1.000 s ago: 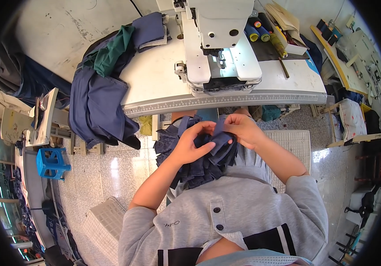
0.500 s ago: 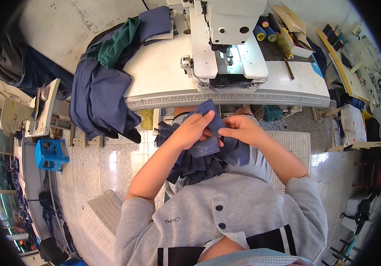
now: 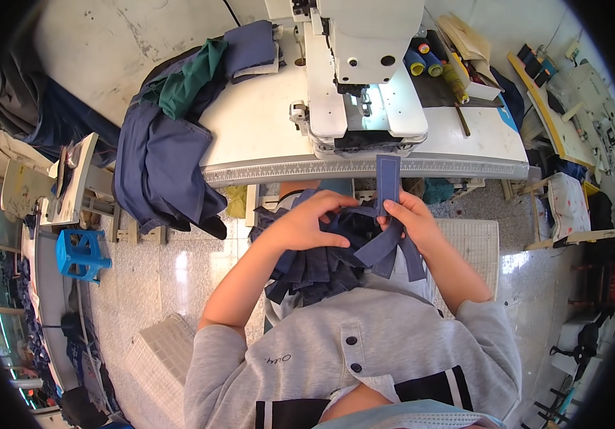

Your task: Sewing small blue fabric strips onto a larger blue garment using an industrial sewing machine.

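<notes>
Pinching navy strip point(image 3: 388, 182), right hand point(image 3: 413, 218) is pointing it toward desk point(image 3: 257, 132) edge, more strips point(image 3: 380, 254) hanging below. Left hand point(image 3: 306, 225) is gaping, fingers apart, at lap pile point(image 3: 315, 277). Progress-wise: navy strip's already showing outline, probably stitching; loads more are lying bunched, can't tell if finished.

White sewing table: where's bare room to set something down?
Biggest bare patch of table: between navy garment and sewing machine. Smaller one: right of the machine, between dark mat and front edge, thin dark rod in it. Crowded: back right, thread cones and white box; left end, green cloth on the garment; by left hand, heaped navy strips.
</notes>
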### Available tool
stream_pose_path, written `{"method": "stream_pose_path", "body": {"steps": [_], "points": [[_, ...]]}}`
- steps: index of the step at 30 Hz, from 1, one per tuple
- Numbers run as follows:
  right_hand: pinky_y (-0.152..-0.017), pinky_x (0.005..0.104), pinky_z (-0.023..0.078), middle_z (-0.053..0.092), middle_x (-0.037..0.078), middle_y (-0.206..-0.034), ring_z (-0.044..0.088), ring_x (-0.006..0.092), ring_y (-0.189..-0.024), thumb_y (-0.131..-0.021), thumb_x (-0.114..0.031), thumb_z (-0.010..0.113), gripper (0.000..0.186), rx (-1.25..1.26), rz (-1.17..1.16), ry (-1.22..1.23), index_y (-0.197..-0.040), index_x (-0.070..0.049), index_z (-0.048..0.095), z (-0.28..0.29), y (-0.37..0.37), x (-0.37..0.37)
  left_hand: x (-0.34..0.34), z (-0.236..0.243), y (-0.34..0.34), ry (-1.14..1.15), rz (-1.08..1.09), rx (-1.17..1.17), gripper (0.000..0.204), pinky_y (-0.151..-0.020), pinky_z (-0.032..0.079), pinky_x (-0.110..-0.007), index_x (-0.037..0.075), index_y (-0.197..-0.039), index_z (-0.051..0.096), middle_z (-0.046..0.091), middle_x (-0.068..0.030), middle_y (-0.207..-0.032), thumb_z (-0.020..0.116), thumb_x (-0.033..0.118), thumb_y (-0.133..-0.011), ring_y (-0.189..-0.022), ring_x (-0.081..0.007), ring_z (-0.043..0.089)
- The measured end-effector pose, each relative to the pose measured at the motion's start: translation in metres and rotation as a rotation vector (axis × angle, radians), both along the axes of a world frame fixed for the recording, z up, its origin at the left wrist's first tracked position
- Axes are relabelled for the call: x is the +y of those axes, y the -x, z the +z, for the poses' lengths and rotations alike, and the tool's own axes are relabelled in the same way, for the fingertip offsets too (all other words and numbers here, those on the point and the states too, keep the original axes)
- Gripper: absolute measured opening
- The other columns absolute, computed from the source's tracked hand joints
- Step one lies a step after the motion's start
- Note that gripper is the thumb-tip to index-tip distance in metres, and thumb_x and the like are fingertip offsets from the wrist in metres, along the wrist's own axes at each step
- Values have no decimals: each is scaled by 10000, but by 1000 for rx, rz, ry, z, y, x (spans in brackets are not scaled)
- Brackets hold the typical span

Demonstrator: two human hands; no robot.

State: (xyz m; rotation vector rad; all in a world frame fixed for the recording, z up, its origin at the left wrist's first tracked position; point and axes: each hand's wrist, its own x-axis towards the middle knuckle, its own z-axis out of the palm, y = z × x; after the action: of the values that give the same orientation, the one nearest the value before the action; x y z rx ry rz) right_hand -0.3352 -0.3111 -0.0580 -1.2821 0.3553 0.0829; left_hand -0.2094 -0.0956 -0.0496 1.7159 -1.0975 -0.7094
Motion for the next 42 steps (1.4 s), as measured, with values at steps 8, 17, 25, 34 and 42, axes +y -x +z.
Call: {"method": "stream_pose_path", "body": {"steps": [8,17,25,34,42], "points": [[-524,213,445,607,42,-746,608,123,-660,-946,-194,603,145,-123,201,-558,-969,-51,608,-13,6,-23,-7,-31,-2,289,187,505,171,-731,509,-253,-2,-1044,672,695,-56,-925,636,141,-958,-795,-123,645],[-637,282,527,642,60,-794,633,145,-689,-811,-107,777,217,-296,149,-266,-937,-14,628,-14,5,-5,-12,15,-5,179,114,482,158,-615,522,-250,10,-1008,657,692,-52,-816,653,158,-952,-688,-111,646],[-550,244,499,641,50,-765,611,109,-620,-855,-42,739,150,-216,-65,-105,-924,-18,608,4,-2,9,-39,26,-9,283,271,479,162,-591,529,-261,3,-1077,554,654,-54,-793,625,78,-953,-661,-132,638],[-524,231,472,630,74,-798,614,111,-618,-903,12,652,105,-342,-295,51,-998,15,607,25,-15,1,-23,-8,2,207,342,-323,226,-791,529,-377,44,-1014,640,649,-102,-1051,729,148,-834,-913,-253,660],[-485,253,481,574,149,-966,603,163,-589,-913,68,581,119,-635,-256,137,-1009,48,647,25,-5,-34,44,-98,0,-240,466,-379,709,-1029,435,-457,24,-1230,593,501,-213,-1341,840,403,-684,-1220,-404,511]]}}
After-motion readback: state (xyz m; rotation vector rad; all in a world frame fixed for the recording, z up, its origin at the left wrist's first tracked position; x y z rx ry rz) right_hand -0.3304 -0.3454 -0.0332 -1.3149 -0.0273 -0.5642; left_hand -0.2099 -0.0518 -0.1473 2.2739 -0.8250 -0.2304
